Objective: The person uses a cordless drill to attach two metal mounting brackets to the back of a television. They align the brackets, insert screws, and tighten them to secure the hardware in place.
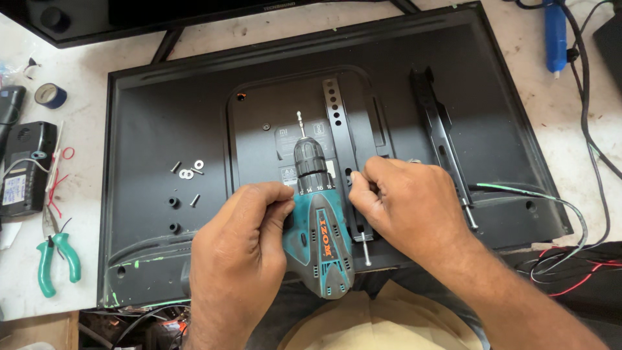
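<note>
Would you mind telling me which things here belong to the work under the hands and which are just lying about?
In hand:
- left hand on the teal drill
- right hand pinching at the mounting bracket
- television back
- second bracket
- loose screws and washers

Lying about:
- green-handled pliers
- tape roll
- blue tool
- black device

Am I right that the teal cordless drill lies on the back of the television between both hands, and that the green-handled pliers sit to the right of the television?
Not quite: the head view shows the green-handled pliers to the left of the television, on the white table. The rest holds: the teal cordless drill lies on the television's back between the left hand and right hand.
</note>
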A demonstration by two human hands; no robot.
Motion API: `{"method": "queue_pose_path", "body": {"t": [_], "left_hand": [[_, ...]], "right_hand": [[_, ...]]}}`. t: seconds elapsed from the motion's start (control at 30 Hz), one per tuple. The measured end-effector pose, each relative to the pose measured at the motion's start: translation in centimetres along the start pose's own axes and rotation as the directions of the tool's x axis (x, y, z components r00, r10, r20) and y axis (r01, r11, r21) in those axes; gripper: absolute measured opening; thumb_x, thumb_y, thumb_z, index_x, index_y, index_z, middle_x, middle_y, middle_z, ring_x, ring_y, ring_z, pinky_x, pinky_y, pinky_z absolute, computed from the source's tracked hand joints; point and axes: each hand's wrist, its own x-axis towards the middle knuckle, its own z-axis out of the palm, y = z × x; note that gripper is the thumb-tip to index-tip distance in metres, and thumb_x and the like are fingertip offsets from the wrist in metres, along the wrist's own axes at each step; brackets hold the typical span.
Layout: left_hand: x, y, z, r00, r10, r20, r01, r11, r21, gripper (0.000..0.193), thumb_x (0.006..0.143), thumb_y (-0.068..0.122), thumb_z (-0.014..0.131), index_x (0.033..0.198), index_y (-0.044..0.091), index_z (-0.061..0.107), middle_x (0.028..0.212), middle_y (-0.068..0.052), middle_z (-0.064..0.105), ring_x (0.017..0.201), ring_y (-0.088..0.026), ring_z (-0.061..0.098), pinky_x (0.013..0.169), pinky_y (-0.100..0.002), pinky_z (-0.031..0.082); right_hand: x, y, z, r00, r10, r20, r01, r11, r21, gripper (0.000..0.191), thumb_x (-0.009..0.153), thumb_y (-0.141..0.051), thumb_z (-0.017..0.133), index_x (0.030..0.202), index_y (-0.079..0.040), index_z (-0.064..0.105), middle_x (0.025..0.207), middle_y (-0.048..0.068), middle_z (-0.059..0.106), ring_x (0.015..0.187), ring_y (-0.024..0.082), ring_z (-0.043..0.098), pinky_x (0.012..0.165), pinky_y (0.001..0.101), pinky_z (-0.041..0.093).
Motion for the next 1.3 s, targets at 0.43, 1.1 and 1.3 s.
{"method": "queue_pose_path", "body": {"t": [0.43,1.1,1.3], "left_hand": [[0.0,0.1,0.0,1.000,0.011,0.001,-0.011,1.000,0.013,0.012,0.094,0.001,0.070,0.104,0.003,0.066,0.092,-0.009,0.073,0.077,-0.020,0.074,0.066,-0.029,0.058],[-0.2,-0.2,0.0,1.000,0.009,0.019,-0.008,1.000,-0.022,0.011,0.095,0.001,0.070,0.105,0.002,0.066,0.093,-0.008,0.073,0.078,-0.016,0.074,0.068,-0.027,0.059],[2.7,0.3,-1.3,0.980,0.018,0.198,0.001,0.995,-0.097,0.012,0.093,0.003,0.071,0.104,0.002,0.069,0.092,-0.006,0.076,0.081,-0.015,0.077,0.072,-0.026,0.060]], "right_hand": [[0.3,0.0,0.1,1.000,0.021,0.014,-0.021,0.999,0.045,0.030,0.092,-0.023,0.070,0.072,-0.002,0.061,0.067,0.014,0.065,0.060,0.037,0.063,0.053,0.0471,0.047],[-3.5,-0.6,-2.8,1.000,-0.011,-0.024,0.016,0.969,0.248,0.026,0.078,-0.021,0.083,0.092,-0.003,0.071,0.075,0.006,0.068,0.062,0.017,0.065,0.057,0.0304,0.052],[-4.8,-0.3,-3.3,0.980,-0.196,-0.037,0.198,0.945,0.261,0.049,0.066,-0.029,0.090,0.104,-0.006,0.069,0.100,0.009,0.070,0.091,0.027,0.069,0.079,0.0359,0.054]]}}
